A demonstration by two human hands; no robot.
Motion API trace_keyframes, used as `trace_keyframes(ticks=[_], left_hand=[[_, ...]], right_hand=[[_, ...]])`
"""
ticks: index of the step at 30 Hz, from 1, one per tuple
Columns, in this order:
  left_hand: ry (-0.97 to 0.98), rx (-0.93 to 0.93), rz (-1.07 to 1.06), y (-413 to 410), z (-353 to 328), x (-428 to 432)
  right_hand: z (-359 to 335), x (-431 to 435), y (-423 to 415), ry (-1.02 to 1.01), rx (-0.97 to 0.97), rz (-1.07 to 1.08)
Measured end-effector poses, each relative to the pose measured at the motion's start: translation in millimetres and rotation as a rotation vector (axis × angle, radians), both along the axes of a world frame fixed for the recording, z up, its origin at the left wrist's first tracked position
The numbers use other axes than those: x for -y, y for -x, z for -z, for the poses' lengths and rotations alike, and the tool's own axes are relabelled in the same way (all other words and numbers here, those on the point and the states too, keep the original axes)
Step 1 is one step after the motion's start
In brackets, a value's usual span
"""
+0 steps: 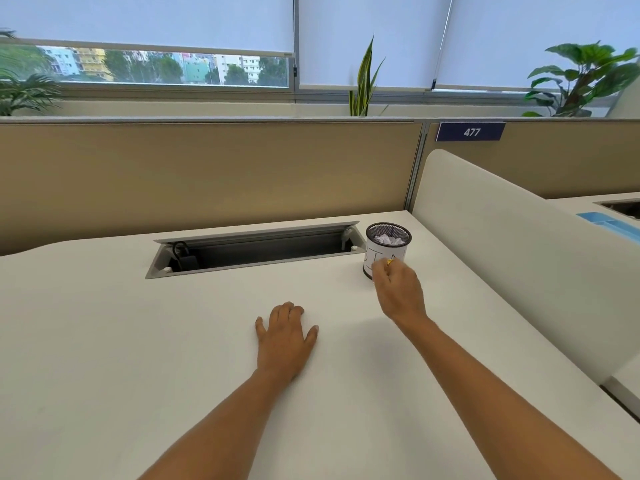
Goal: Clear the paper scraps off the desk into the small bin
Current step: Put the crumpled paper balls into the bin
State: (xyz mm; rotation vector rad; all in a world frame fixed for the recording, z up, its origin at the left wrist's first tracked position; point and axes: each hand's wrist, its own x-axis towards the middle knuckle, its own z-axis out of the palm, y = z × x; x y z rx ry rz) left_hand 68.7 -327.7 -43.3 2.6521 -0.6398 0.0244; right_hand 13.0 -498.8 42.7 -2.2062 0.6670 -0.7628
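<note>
Right hand, fingers curled together at the small bin holding paper scraps, should steady it gently, while left hand lies spread flat on the bare worktop.

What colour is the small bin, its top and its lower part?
Small bin: black mesh top, white lower part with thin dark markings, in the head view.

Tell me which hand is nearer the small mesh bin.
Right. The right hand is up against the front of the small mesh bin, overlapping its lower wall. The left hand lies flat on the desk, well short of it and off to its left.
</note>
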Motion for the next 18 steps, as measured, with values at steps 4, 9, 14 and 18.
trace_keyframes(ticks=[4,9,14,18], left_hand=[[0.001,0.004,0.012,-12,-2,1],[0.01,0.049,-0.003,-7,4,0],[-0.023,0.099,-0.01,-5,10,0],[-0.021,0.104,-0.018,-9,9,1]], right_hand=[[-17,24,-23,0.004,0.034,-0.039],[-28,49,-43,0.048,0.231,-0.122],[-24,67,-64,-0.009,0.261,-0.125],[-15,80,-83,0.008,0.099,-0.044]])
